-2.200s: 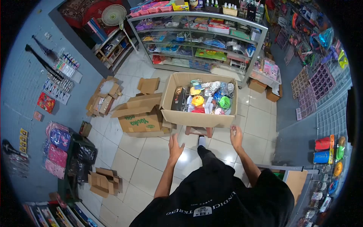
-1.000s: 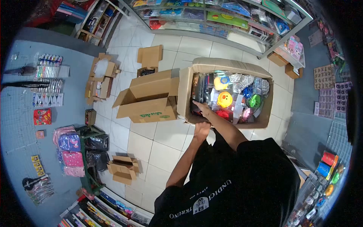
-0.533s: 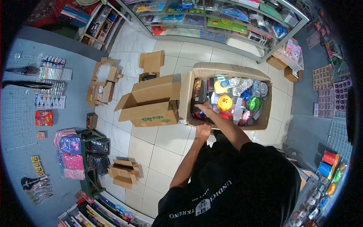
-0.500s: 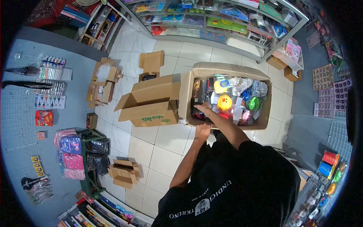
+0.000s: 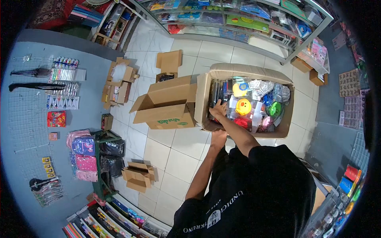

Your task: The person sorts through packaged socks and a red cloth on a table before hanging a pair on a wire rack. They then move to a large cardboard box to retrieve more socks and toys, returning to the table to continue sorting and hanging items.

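Observation:
A large cardboard box (image 5: 249, 72) stands on the floor in front of me, filled with packaged goods. My left hand (image 5: 219, 139) is closed over its near rim, close to the left corner. Inside the left end, my right hand (image 5: 218, 110) rests with fingers spread against dark flat packages (image 5: 214, 93), which seem to stand on edge by the wall. Just right of that hand lie a round yellow duck-face item (image 5: 243, 106) and a red packet (image 5: 241, 122). Further right are a green item (image 5: 274, 108) and silvery wrapped goods (image 5: 262, 89).
An open carton (image 5: 168, 119) with green print adjoins the box on its left. Smaller open cartons (image 5: 139, 177) are scattered over the tiled floor. Beyond the box runs a glass display case (image 5: 234, 33). A rack of bags (image 5: 85, 152) and hanging goods line the left wall.
The whole view has shifted, so the scene sits further right. My right hand's fingers have spread, and the dark packages under them look more upright. My left hand stays on the rim.

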`<state>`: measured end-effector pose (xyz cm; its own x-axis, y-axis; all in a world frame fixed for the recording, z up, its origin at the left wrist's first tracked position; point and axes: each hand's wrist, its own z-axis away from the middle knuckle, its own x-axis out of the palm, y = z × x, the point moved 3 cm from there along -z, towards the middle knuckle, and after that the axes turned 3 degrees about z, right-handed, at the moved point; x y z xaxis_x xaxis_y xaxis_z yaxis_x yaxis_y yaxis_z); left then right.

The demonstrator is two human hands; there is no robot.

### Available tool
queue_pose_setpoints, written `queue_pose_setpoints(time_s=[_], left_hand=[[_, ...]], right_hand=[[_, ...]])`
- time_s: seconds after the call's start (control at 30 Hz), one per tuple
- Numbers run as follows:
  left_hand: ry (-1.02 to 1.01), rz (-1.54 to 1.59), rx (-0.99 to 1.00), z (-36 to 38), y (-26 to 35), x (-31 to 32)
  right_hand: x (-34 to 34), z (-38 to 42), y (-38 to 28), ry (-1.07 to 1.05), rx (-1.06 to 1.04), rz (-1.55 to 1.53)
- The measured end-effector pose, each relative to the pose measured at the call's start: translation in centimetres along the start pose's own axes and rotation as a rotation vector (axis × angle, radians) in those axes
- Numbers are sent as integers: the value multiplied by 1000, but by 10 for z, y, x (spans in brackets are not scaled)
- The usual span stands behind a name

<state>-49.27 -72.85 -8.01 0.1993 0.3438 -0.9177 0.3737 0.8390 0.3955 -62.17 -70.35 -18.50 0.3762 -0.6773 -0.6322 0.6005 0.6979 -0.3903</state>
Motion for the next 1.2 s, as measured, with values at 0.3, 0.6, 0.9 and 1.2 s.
queue_pose_setpoints(time_s=[0.3,0.6,0.9,1.2], left_hand=[[-164,-99,-154,2,11,-9],[-114,-78,-119,0,10,-9],[16,42,-50,8,8,-4],[-123,68,-129,12,21,-36]], right_hand=[[-14,5,-15,136,4,-11],[-6,-43,-2,-61,164,-356],[-27,-56,30,10,-78,-532],[-13,-26,2,-108,85,-547]])
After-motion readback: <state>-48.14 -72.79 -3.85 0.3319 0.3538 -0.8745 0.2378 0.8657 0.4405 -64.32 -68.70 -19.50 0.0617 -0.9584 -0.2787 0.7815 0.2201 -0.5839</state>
